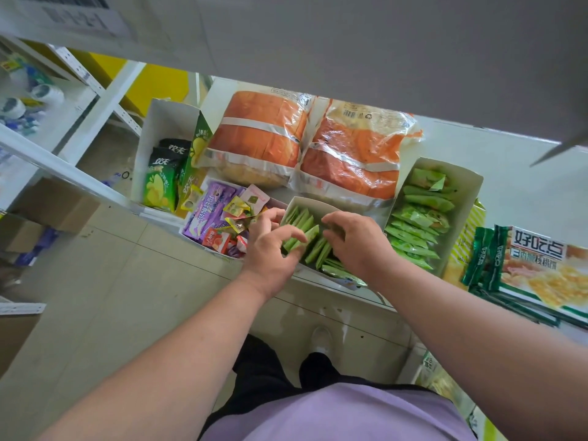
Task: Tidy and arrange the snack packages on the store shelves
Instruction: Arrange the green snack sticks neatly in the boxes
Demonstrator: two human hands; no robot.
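A white display box (310, 205) at the shelf's front edge holds several small green snack packets (307, 237) standing on edge. My left hand (273, 253) curls its fingers round the left side of that row of packets. My right hand (356, 241) grips the right side of the same row, fingers bent over the packets' tops. A few green packets (342, 272) lie flat at the box's near end, partly hidden under my right wrist.
Left of the box sits a tray of mixed purple, yellow and red snacks (216, 218). Behind are two orange bread bags (305, 144). A second box of green packets (423, 218) stands at right, then a cookie box (534, 272). A chip box (162, 173) is far left.
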